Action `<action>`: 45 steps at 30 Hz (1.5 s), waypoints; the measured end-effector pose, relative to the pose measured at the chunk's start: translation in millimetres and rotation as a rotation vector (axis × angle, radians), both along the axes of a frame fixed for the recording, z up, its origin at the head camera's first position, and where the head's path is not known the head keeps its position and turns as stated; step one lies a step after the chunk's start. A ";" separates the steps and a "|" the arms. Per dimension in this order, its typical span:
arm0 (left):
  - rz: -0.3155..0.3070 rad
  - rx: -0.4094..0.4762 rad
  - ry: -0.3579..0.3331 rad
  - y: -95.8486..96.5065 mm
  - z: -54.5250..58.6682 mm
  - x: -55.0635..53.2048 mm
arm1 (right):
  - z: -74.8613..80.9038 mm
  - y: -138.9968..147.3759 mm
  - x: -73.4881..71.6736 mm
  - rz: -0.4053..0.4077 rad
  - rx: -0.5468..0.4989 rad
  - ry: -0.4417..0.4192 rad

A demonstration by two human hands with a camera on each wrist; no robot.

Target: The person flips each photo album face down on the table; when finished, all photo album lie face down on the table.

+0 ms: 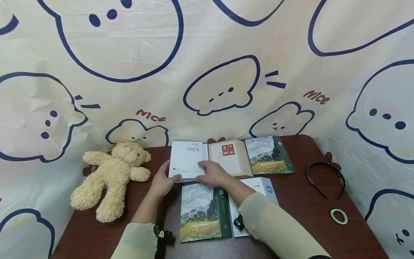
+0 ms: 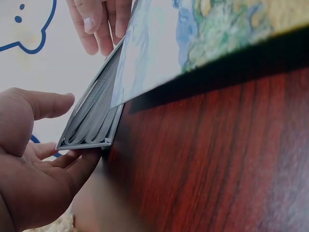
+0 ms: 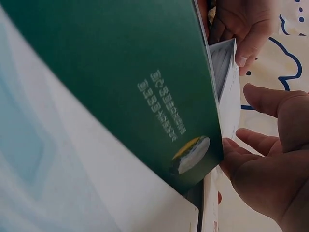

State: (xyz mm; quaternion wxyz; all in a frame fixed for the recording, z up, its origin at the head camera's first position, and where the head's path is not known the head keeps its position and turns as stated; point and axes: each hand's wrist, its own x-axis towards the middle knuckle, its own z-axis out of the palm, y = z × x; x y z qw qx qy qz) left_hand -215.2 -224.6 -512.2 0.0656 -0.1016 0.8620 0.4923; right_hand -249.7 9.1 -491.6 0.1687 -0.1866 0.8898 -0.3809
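A white photo album [image 1: 185, 158] with dark handwritten-style characters lies at the left end of the back row. My left hand [image 1: 162, 181] is at its left edge, thumb over the front corner. In the left wrist view the fingers [image 2: 87, 166] lie against the album's side, and the thumb stands apart from the cover. My right hand [image 1: 213, 174] reaches to the album's right side, fingertips at its front right part. In the right wrist view the right thumb [image 3: 260, 99] is spread away from the fingers, and the album [image 3: 231, 92] is partly hidden behind a green spine.
A cream album with red squares [image 1: 228, 158] and a landscape album [image 1: 266, 154] continue the back row. Nearer stand another landscape album [image 1: 200, 212] and a white-blue one [image 1: 266, 187] under my right forearm. A teddy bear [image 1: 118, 176] is left; a headband [image 1: 308, 176] and green ring [image 1: 333, 217] right.
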 end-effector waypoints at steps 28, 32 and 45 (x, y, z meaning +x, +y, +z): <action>0.105 0.060 0.054 -12.2 10.5 6.8 | 1.1 -16.4 5.2 -0.001 -0.012 0.006; 0.134 0.081 0.068 -11.6 10.8 7.1 | 0.4 -16.6 6.0 0.000 -0.026 -0.002; 0.208 0.177 0.148 -2.4 24.9 13.5 | -5.0 -18.5 7.1 0.010 -0.109 -0.043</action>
